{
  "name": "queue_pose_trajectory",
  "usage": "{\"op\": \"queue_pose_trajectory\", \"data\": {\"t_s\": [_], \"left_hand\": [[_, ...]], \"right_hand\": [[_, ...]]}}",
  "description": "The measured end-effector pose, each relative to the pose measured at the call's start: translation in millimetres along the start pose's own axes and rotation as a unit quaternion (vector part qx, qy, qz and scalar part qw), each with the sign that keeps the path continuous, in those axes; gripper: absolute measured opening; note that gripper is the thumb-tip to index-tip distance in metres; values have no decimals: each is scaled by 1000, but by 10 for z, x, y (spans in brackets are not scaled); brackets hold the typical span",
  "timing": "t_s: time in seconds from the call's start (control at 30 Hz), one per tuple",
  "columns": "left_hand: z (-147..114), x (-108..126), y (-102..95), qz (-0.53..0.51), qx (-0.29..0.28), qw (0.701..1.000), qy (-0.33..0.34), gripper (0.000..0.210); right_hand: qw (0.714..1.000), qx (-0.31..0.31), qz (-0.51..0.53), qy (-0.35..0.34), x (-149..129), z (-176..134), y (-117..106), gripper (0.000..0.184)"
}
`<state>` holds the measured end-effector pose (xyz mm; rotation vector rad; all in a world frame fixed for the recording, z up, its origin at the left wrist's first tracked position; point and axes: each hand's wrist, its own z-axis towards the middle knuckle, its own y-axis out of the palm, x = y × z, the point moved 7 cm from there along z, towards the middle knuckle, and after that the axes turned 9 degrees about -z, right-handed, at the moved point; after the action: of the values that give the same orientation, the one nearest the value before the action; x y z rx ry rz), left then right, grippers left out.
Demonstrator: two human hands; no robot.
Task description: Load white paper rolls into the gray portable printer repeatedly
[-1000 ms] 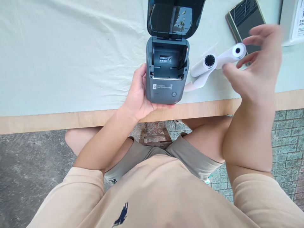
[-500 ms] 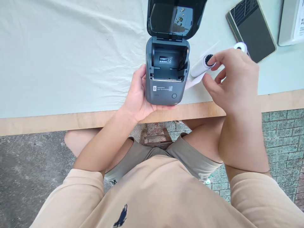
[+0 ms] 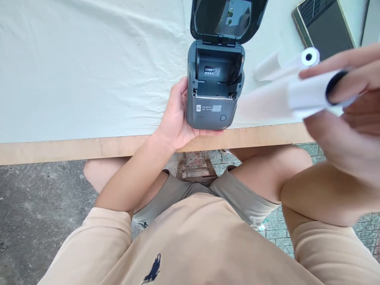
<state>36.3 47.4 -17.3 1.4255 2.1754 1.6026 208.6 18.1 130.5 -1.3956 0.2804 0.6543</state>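
Observation:
A dark grey label printer (image 3: 211, 113) rests in my left hand (image 3: 175, 114), whose thumb lies along its left side and whose fingers reach under it. Its black lid (image 3: 228, 19) is flipped up, and the roll bay inside holds no roll. Off to the right, my right hand (image 3: 353, 103) grips a white paper roll (image 3: 308, 93) with a black core end, fingers at the core and thumb below. This roll is blurred; a loose strip of paper (image 3: 261, 103) trails from it toward the printer's right side.
Behind the held roll, a second white paper roll (image 3: 310, 56) lies on the pale cloth (image 3: 89, 71) with its end loose. A dark rectangular device (image 3: 329, 31) sits at the back right, beside the edge of another grey object. The table's wooden edge (image 3: 74, 149) runs in front of me.
My right hand has taken hold of the paper roll beside the printer and drawn it rightward, unrolling a strip. The printer stays in my left hand, slightly shifted in view.

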Motion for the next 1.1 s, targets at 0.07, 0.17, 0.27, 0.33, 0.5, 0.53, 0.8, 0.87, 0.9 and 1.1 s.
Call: {"op": "queue_pose_trajectory", "data": {"t_s": [0.07,0.17,0.27,0.33,0.5,0.53,0.8,0.87,0.9,1.1], "left_hand": [[19,-25,5,-3,-19,1000,4,59],[30,-38,6,2,-20,999,30,56],[6,-51,-2,24,-2,999,43,50],[-18,-78,-4,35,3,999,30,51],[-69,-68,-2,50,8,998,40,63],[-77,-59,-1,50,12,998,43,64],[-92,-50,23,43,14,999,24,68],[-83,-53,19,43,10,999,24,65],[-79,-58,19,42,6,999,23,63],[-75,-58,22,37,-3,999,36,46]], "right_hand": [[990,-107,-35,-84,-245,-40,123,8],[984,-84,-112,-113,-417,34,273,19],[971,-49,-229,-47,-490,224,435,23],[955,-68,-288,33,-507,353,522,27],[909,-133,-373,127,-516,531,666,50],[907,-143,-378,120,-508,549,705,53],[909,-137,-387,76,-488,562,720,45],[918,-91,-382,61,-546,565,638,40],[920,-73,-379,62,-557,565,607,37],[906,-102,-407,51,-467,562,710,19]]}}
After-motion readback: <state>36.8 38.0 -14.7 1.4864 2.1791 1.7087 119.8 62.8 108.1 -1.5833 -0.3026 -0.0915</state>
